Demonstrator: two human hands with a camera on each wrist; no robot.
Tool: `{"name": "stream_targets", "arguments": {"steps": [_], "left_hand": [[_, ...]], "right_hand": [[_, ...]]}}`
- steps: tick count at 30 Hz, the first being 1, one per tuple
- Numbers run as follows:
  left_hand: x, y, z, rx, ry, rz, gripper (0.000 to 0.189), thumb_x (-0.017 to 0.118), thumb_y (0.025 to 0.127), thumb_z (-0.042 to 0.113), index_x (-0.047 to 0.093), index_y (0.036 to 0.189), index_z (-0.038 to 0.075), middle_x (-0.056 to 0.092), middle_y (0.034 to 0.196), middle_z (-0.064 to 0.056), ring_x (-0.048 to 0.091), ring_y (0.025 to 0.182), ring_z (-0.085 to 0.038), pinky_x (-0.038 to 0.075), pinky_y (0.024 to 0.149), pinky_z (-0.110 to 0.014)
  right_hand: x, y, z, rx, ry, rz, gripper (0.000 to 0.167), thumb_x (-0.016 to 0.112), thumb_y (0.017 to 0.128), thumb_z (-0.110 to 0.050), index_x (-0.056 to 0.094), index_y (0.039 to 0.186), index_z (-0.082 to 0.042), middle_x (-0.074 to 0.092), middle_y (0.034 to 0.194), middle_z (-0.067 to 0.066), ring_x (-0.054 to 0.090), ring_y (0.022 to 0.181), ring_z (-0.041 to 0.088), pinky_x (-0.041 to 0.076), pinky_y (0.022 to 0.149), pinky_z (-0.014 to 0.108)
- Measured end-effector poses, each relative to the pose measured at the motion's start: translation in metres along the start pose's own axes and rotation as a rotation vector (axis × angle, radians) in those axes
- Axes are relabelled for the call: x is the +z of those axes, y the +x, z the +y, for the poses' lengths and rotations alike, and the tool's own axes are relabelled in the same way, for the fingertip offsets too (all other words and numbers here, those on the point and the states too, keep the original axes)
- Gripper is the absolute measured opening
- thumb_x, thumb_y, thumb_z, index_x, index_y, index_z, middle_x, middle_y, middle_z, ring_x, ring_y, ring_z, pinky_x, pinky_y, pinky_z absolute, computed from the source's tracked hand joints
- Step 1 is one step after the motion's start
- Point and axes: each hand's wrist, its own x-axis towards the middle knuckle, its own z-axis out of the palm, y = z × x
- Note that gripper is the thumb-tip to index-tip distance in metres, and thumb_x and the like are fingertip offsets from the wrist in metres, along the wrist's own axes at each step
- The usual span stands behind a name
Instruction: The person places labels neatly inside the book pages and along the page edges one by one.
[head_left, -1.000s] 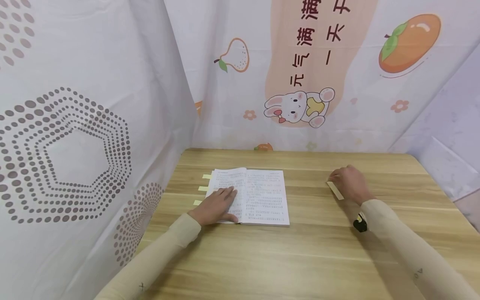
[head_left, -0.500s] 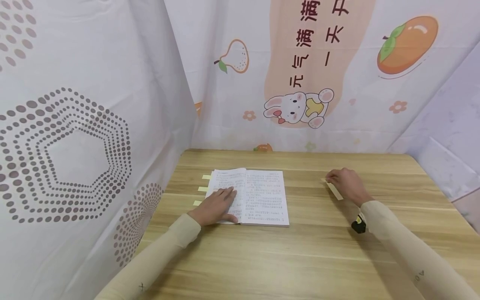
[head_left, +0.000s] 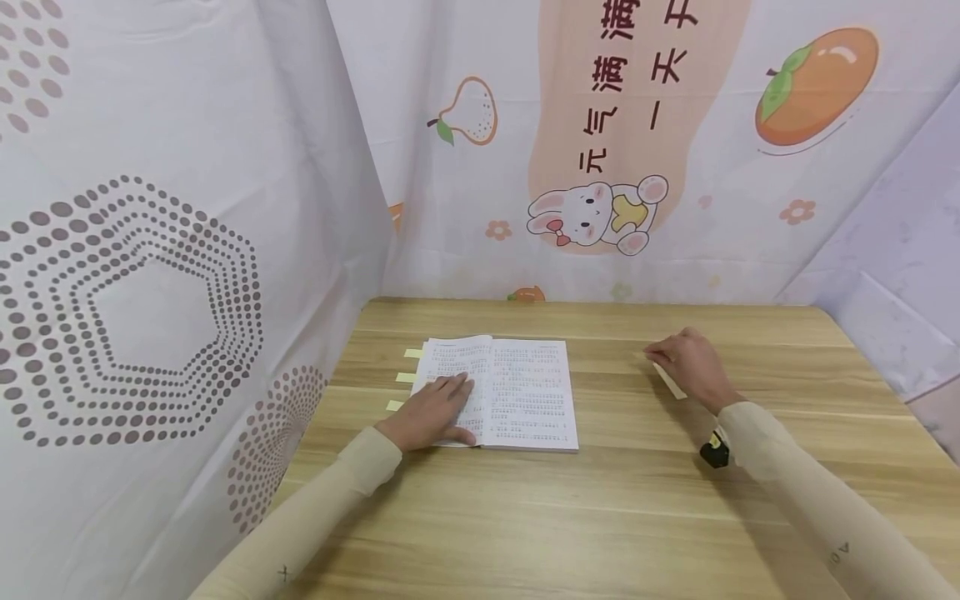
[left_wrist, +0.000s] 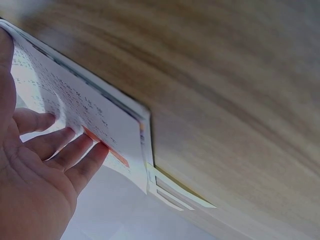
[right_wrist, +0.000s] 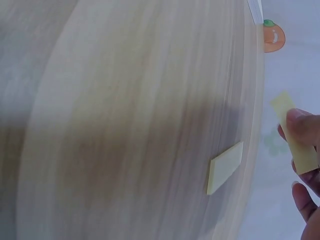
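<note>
An open book (head_left: 528, 400) with printed text lies on the table. My left hand (head_left: 431, 412) rests on its left page, fingers spread. In the left wrist view, the fingertips (left_wrist: 100, 149) touch the page (left_wrist: 85, 107) beside an orange strip (left_wrist: 117, 156). Pale yellow sticky tabs (left_wrist: 182, 189) stick out past the book's left edge. To the right, my right hand (head_left: 693, 371) pinches one yellow sticky note (right_wrist: 296, 135) between thumb and fingers, raised off the table. Below it, a thin pad of sticky notes (right_wrist: 226, 167) lies on the wood.
The wooden table (head_left: 480, 517) reaches back to a printed white curtain (head_left: 465, 208). Another white curtain (head_left: 300, 208) hangs along the left side. A small black device (head_left: 715, 450) sits at my right wrist.
My right hand has shifted slightly left and up from the pad, peeling a single sticky note away from it. My left hand stays on the page.
</note>
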Motion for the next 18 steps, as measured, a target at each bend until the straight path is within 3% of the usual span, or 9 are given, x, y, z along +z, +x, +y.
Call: {"name": "stream_targets", "arguments": {"steps": [8,18], "left_hand": [[0.001,-0.001,-0.001,-0.008,-0.013,0.002,0.103,0.048,0.091,0.074,0.038,0.155,-0.005,0.038,0.159,-0.025,0.043,0.142,-0.039,0.042,0.112,-0.053],[0.001,0.000,-0.001,-0.002,-0.018,0.007,0.102,0.049,0.091,0.074,0.038,0.155,-0.005,0.038,0.159,-0.025,0.043,0.143,-0.039,0.041,0.112,-0.053]], "right_hand": [[0.008,0.004,-0.007,0.062,0.037,-0.094,0.008,0.080,0.090,-0.010,0.083,0.098,-0.009,0.076,0.086,0.003,0.054,0.077,0.020,0.045,0.066,0.038],[0.019,0.015,-0.017,-0.059,0.052,-0.031,0.008,0.081,0.087,-0.002,0.081,0.093,-0.006,0.075,0.089,0.009,0.061,0.081,0.025,0.052,0.070,0.043]]}}
